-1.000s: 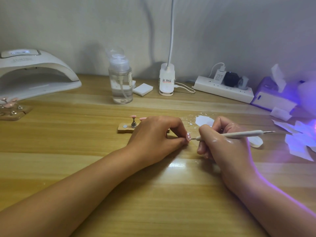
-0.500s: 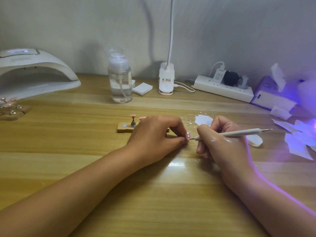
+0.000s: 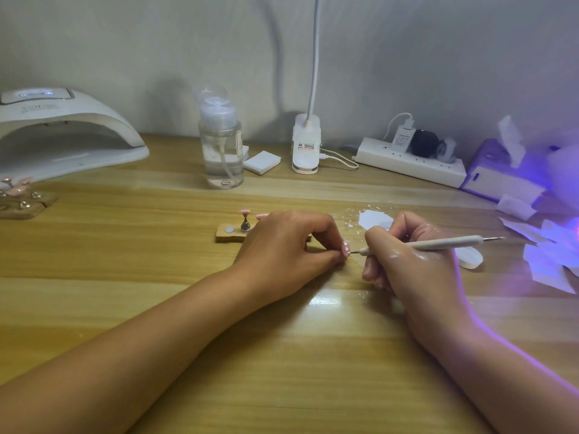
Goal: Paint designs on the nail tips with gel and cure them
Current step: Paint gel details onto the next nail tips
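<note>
My left hand (image 3: pixel 286 245) rests on the wooden table and pinches a pink nail tip (image 3: pixel 345 248) with white dots between thumb and forefinger. My right hand (image 3: pixel 407 258) grips a white dotting pen (image 3: pixel 438 244) like a pencil. The pen's fine metal point touches the nail tip's right edge. Behind my left hand lies a small wooden holder (image 3: pixel 230 233) with a metal stand carrying another pink nail tip (image 3: pixel 244 211). A white curing lamp (image 3: pixel 59 133) stands at the far left. A white palette (image 3: pixel 468 258) lies partly hidden behind my right hand.
A second wooden holder with pink tips (image 3: pixel 18 195) sits at the left edge. A clear pump bottle (image 3: pixel 221 145), a desk lamp base (image 3: pixel 306 145), a power strip (image 3: pixel 410 161) and a tissue box (image 3: pixel 501 173) line the back. Paper scraps (image 3: pixel 551 261) lie in violet light at the right.
Both hands stay almost still. The pen's rear end has tipped slightly upward and the point stays at the nail tip.
</note>
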`<state>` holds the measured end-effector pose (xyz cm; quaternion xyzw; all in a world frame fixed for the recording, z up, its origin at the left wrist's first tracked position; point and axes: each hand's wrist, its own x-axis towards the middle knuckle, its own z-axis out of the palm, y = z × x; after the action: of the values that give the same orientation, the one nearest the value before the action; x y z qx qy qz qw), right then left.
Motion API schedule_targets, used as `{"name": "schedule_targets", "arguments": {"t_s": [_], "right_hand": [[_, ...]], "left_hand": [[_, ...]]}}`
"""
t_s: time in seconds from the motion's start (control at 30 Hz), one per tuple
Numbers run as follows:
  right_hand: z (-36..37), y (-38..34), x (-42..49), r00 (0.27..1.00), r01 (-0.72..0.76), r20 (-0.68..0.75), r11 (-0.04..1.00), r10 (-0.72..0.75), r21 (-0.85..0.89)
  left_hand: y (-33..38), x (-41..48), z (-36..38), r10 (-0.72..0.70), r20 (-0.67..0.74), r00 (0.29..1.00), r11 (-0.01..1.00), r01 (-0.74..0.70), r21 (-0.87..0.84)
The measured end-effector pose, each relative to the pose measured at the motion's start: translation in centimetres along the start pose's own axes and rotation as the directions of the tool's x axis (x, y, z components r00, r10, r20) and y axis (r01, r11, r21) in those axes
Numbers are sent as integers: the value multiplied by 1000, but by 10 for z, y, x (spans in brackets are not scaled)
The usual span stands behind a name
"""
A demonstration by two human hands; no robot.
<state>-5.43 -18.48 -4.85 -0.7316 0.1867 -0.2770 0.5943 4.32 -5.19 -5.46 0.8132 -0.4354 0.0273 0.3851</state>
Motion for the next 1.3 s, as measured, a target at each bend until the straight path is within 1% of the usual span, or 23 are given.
{"name": "schedule_targets", "arguments": {"t_s": [1.3], "right_hand": [[-1, 3, 1, 1000, 6, -3, 1000, -6, -9]], "left_hand": [[0, 0, 0, 11, 0, 1000, 1000, -11, 10]]}}
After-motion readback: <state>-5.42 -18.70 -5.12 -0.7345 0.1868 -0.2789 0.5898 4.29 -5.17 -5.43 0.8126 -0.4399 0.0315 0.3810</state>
